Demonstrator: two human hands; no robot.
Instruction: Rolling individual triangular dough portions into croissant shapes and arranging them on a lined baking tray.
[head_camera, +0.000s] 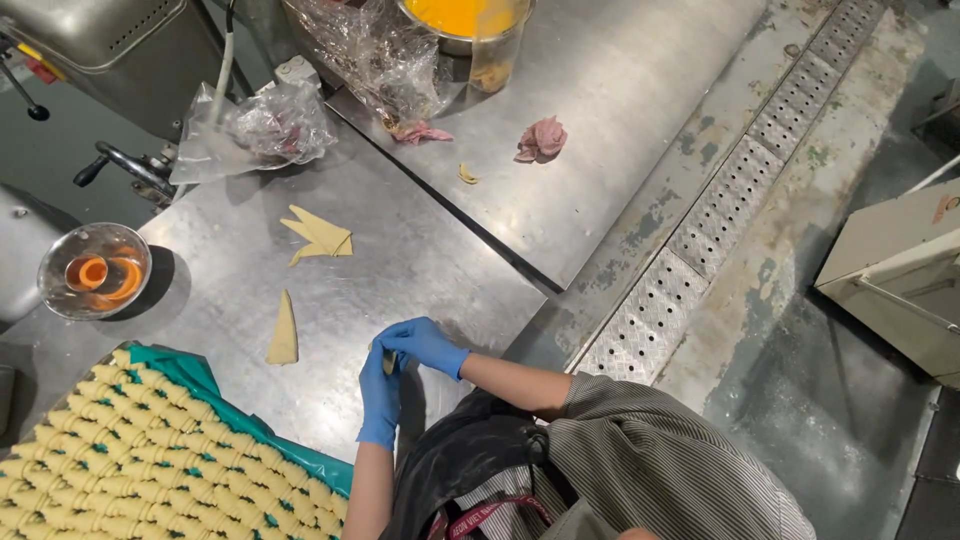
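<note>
Both my hands wear blue gloves and meet over the front edge of the steel table (420, 250). My left hand (380, 395) and my right hand (425, 345) pinch a small piece of yellow dough (388, 362) between the fingers. A triangular dough sheet (284, 332) lies flat just left of my hands. Farther back lies a pile of cut dough triangles (320, 236). At the lower left, a tray lined with green sheet (190, 372) holds several rows of rolled dough pieces (130, 460).
A glass bowl (93, 270) with orange liquid stands at the left. Crumpled plastic bags (270, 125), a pink cloth (541, 139), a metal bowl of orange filling (460, 18) and a machine (100, 50) sit farther back. A floor drain grate (720, 220) runs at the right.
</note>
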